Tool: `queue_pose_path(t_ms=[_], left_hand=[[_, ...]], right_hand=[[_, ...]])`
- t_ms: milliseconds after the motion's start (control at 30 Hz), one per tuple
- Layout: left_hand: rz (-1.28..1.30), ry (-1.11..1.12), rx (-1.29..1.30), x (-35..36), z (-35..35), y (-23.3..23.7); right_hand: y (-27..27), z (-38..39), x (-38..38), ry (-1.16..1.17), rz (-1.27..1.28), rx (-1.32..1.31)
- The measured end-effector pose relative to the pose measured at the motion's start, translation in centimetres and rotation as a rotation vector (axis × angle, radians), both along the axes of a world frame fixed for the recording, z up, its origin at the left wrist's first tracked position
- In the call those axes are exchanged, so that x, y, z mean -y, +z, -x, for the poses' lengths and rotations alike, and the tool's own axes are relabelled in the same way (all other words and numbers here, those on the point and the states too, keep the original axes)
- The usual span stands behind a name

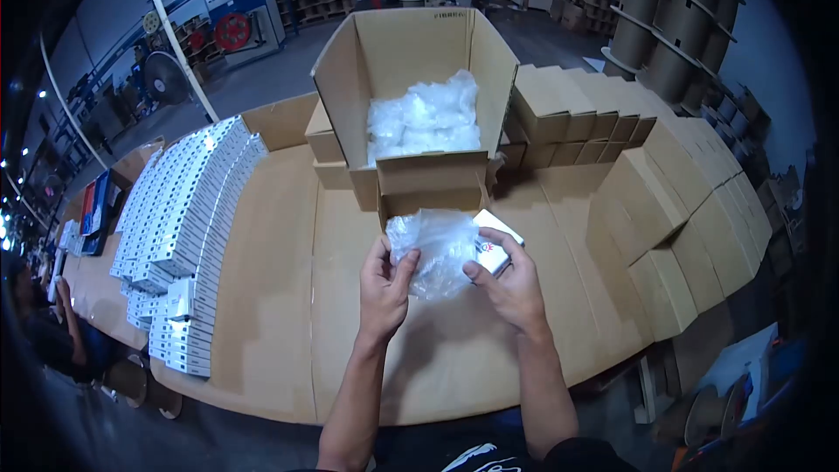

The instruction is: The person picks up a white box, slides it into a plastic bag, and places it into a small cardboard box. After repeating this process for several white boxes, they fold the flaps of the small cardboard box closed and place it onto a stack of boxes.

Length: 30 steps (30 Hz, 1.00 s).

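Note:
Both my hands hold a clear bubble-wrap bag (437, 253) in front of me. My left hand (383, 284) is closed on its left side, thumb on the near face. On the opposite side, my right hand (514, 284) pinches the edge between thumb and fingers. A white box (491, 255) with a red mark shows between and behind the right fingers, partly covered by them and overlapping the bag. Just beyond stands a small open cardboard box (433, 179), its lower part hidden by the bag.
A large open carton (350, 96) holds a heap of clear bubble-wrap bags (424, 118). Stacked white boxes (188, 201) line the left of the cardboard-covered table (271, 297). Brown cartons (664, 201) stand along the right. At far left, a person's arm (70, 319) shows.

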State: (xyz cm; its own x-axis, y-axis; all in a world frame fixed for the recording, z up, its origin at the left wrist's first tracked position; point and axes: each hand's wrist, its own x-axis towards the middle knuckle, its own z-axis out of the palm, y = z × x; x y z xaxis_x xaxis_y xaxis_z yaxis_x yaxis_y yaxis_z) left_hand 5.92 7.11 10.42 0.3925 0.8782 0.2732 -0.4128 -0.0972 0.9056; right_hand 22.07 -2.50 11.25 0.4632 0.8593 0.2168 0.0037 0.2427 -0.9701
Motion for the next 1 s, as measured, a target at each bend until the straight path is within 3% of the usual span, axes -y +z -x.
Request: queue_pose_path(t_ms=[167, 267, 300, 400, 433, 500, 600, 700, 800, 833, 933, 1000], left_hand=[[0.067, 0.022, 0.017, 1.5, 0.3, -2.0], [0.191, 0.018, 0.074, 1.7, -0.1, -2.1], [0.271, -0.014, 0.190, 1.0, 0.5, -2.8], [0.234, 0.079, 0.556, -1.7, 2.0, -1.9], [0.089, 0.161, 0.442, -1.7, 2.4, -1.3], [-0.215, 0.303, 0.211, -2.1, 2.6, 0.9], [-0.882, 0.314, -0.547, 0.5, 2.3, 5.4], [-1.067, 0.267, -0.703, 0.9, 0.3, 6.2], [-1.015, 0.103, -0.890, -0.4, 0.1, 4.6], [-1.041, 0.098, -0.775, -0.8, -0.2, 4.6], [-0.593, -0.073, -0.658, -0.9, -1.1, 4.7], [-0.587, 0.064, -0.677, -1.5, -1.8, 4.4]], right_hand=[[-2.9, 1.1, 0.7, 0.036, 0.137, -0.259], [-2.6, 1.9, 1.4, -0.185, 0.130, 0.345], [-2.1, 2.1, 2.1, -0.191, 0.193, 0.390], [-3.4, 1.9, 2.7, -0.261, 0.050, 0.334], [-3.3, 1.6, 3.2, -0.242, 0.172, 0.292], [-2.3, 1.7, 3.8, -0.277, 0.148, 0.386], [-2.5, 1.4, 3.6, -0.333, 0.013, 0.589], [-1.5, 1.4, 3.5, -0.334, -0.016, 0.692], [-1.3, 1.1, 3.6, -0.316, -0.003, 0.721], [-1.3, 1.1, 3.7, -0.299, 0.000, 0.723], [-1.5, 0.5, 3.9, -0.200, 0.002, 0.772], [-2.0, 0.4, 4.3, -0.139, 0.030, 0.745]])
